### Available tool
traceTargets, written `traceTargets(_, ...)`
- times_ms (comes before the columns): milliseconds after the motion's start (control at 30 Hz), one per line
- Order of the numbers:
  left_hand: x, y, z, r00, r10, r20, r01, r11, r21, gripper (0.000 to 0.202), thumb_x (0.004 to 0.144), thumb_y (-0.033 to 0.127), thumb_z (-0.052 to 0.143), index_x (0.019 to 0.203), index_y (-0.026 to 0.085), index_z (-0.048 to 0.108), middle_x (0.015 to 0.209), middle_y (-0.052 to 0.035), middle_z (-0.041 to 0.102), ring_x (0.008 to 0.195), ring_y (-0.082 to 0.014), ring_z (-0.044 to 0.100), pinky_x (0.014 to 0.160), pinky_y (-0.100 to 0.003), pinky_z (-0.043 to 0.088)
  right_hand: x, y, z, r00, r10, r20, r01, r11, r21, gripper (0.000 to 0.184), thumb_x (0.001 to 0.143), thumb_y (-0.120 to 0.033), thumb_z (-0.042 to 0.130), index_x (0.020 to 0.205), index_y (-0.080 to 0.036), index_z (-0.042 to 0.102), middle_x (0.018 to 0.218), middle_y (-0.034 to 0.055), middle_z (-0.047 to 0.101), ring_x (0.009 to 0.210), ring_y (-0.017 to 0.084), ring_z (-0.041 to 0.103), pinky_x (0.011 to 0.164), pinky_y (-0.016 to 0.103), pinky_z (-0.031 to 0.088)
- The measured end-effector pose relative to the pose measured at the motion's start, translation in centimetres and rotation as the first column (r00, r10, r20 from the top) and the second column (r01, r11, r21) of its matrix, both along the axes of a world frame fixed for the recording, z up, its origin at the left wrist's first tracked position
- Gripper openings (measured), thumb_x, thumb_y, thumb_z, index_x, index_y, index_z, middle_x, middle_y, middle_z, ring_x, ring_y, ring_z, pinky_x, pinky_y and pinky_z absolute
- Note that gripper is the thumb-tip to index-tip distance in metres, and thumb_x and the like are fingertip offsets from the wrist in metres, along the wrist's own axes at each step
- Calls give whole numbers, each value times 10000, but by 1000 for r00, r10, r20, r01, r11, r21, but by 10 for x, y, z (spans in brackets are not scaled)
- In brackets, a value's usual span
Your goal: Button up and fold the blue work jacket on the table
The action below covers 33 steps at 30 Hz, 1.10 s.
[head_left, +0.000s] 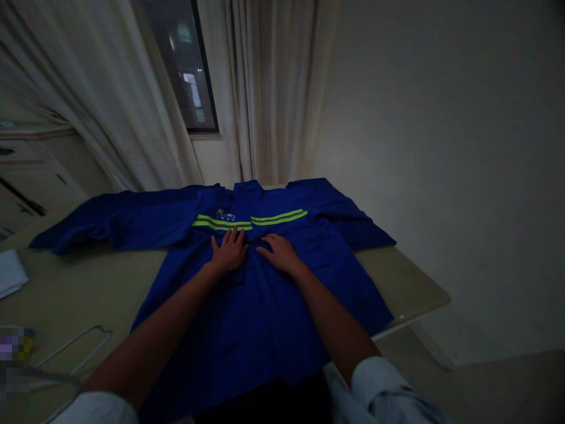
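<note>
A blue work jacket point(229, 330) with yellow-green reflective stripes lies front side up on the table, its sleeves spread to both sides. White lettering and a small emblem mark the chest above the left stripe. My left hand point(229, 250) rests flat on the front just under that stripe, fingers spread. Beside it, across the front opening, my right hand point(279, 253) touches the cloth with its fingers slightly bent and apart. Neither hand grips anything. The jacket's lower hem hangs toward me at the near table edge.
The table point(415, 288) has a rounded right corner near the wall. At the left lie a folded white cloth point(11, 274), a white wire hanger point(90, 347) and a blurred-out item point(15, 347). Behind are curtains point(273, 88), a window point(185, 65) and a cabinet point(30, 176).
</note>
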<state>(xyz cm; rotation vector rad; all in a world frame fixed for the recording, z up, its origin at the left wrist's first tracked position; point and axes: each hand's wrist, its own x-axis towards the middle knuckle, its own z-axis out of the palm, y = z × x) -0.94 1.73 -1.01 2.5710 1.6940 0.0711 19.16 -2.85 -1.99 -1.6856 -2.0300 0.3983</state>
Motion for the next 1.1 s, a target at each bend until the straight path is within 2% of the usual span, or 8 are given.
traceTargets(133,-8,-82,-7,990,-141,-11,142,987,71,697,1066,553,294,1638,166,381,1707,-174,331,1557,-393,340,1220,-760,199,4,-1,0,992,-24,122,27,999,-17,540,1018,-510,612,1470,-214,617,1556,140,556,1420,323,513,1170,476,407)
traceTargets(200,-11,-121,-21,973,-232,14,229,967,109,762,1052,631,298,1659,172,342,1723,-161,292,1595,-392,255,1242,-731,179,2,-2,-1,986,-19,167,22,1000,-17,509,1025,-499,597,1456,-229,633,1557,134,556,1417,332,507,1156,486,414)
traceTargets(300,-17,-147,-38,945,-321,58,311,940,138,729,1084,579,252,1701,194,199,1738,-131,255,1623,-334,194,1280,-661,156,0,-2,-3,981,-21,193,24,1000,-12,477,1046,-482,557,1453,-246,636,1555,126,558,1403,329,514,1141,482,420)
traceTargets(433,-23,-143,-39,896,-437,76,428,897,110,779,1093,582,264,1704,195,-25,1739,-137,240,1617,-292,233,1287,-606,185,8,0,-2,978,-93,185,95,995,-5,579,996,-522,644,1502,-247,582,1604,146,492,1434,345,475,1138,488,410)
traceTargets(567,-24,-148,-36,870,-489,58,473,863,177,874,1065,636,339,1697,204,-83,1739,-149,236,1611,-312,245,1281,-591,200,17,1,6,957,-254,142,251,967,44,612,957,-480,718,1492,-227,562,1539,166,536,1389,341,497,1108,471,415)
traceTargets(767,-21,-161,-45,890,-451,63,425,873,239,839,1079,600,326,1701,198,-68,1721,-138,309,1592,-296,298,1281,-554,215,-16,-10,13,997,-20,78,17,999,39,455,887,-567,770,1142,-204,668,1160,94,699,1095,251,639,946,348,466)
traceTargets(967,-15,-152,-29,913,-397,96,385,915,122,781,1065,650,298,1688,183,233,1719,-140,322,1581,-321,303,1277,-596,195,-19,-8,11,999,-28,41,28,1000,5,299,948,-255,671,1240,-196,639,1179,91,718,1085,217,663,933,318,473)
traceTargets(1100,-4,-138,-12,939,-323,122,314,946,88,750,1025,724,324,1586,246,463,1647,-132,454,1498,-355,421,1225,-633,283,-10,-3,3,996,-77,43,76,997,23,585,961,-539,683,1455,-244,577,1514,147,572,1410,302,506,1159,467,367)
